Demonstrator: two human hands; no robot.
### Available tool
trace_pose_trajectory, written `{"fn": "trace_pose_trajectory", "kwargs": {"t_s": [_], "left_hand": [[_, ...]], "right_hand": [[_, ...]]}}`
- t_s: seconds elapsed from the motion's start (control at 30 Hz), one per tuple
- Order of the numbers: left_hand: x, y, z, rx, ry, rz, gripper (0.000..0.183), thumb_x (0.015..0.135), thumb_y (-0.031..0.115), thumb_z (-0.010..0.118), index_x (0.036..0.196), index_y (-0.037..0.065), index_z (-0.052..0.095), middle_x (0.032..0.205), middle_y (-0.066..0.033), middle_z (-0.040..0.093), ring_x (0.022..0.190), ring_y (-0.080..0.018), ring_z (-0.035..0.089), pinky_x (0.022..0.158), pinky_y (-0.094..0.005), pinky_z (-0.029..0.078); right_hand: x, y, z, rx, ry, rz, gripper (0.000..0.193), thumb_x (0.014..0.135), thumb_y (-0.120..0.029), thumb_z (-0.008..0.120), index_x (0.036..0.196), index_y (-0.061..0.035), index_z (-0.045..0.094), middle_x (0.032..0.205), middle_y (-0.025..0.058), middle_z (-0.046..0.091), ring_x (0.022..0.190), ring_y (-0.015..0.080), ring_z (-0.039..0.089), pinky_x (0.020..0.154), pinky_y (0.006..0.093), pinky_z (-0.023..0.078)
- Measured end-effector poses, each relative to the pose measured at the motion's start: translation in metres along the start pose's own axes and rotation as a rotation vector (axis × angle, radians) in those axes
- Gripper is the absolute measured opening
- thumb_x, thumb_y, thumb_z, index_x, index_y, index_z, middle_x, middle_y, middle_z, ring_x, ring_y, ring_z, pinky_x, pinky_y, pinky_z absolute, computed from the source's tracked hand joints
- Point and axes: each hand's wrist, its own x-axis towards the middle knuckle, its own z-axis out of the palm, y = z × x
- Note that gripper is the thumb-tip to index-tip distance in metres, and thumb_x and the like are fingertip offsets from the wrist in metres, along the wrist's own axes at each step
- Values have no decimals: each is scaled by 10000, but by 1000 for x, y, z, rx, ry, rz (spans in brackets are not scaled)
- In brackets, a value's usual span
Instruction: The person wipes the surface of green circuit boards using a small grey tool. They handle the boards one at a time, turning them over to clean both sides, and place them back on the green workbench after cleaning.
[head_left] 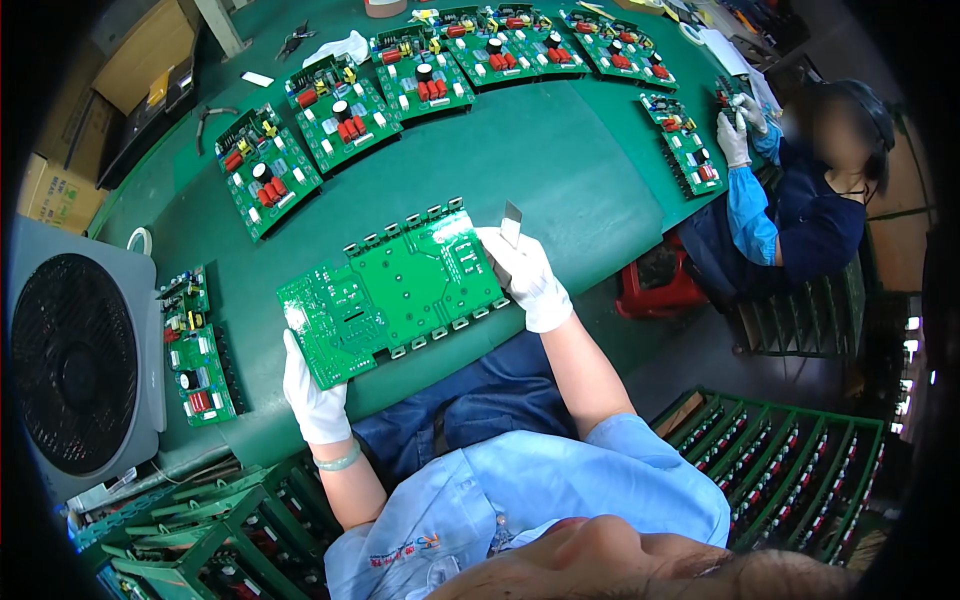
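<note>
In front of me a green circuit board (408,292) is held tilted over the table, solder side up, with metal-tabbed parts along its two long edges. My left hand (316,398), in a white glove, is closed on its near left corner. My right hand (527,277), also gloved, grips the right end. From between the right hand's thumb and fingers a flat metal strip (511,224) sticks up; its exact kind is unclear. The parts on the board's underside are hidden.
Several populated boards (345,115) line the green table's (480,160) far side; another board (200,362) lies left beside a grey fan (75,350). Pliers (208,125) lie at far left. A co-worker (800,200) sits right. Green racks (790,460) hold boards below.
</note>
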Motion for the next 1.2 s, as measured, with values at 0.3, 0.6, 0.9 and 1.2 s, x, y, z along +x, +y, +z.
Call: {"fn": "trace_pose_trajectory", "kwargs": {"t_s": [0.3,0.6,0.9,1.2], "left_hand": [[-1,-3,-3,194,-89,140,434,1065,280,336,1356,-17,461,1287,-134,584,1107,-212,609,929,-365,528],[-2,-4,-5,649,-52,342,388,1054,205,390,1354,-30,462,1250,-139,606,1045,-181,626,886,-327,542],[-7,3,3,1168,-58,593,509,941,121,606,1373,-64,411,1212,-158,640,1043,-198,639,928,-312,501],[-8,5,8,843,-34,368,350,1065,186,351,1278,-35,519,1166,-106,637,981,-143,625,859,-285,531]], "right_hand": [[-1,-5,5,-92,82,72,294,950,-224,609,1142,-9,667,831,-25,617,689,33,510,608,198,404],[-2,-7,3,-50,65,85,304,953,-219,607,1157,1,660,856,-28,615,722,34,516,616,202,409],[0,0,3,-326,93,-290,262,917,-196,666,1070,13,697,884,-6,659,739,40,548,616,208,419],[-9,3,-5,212,-18,21,221,916,-118,620,1043,53,679,794,56,671,588,108,585,502,240,418]]}}
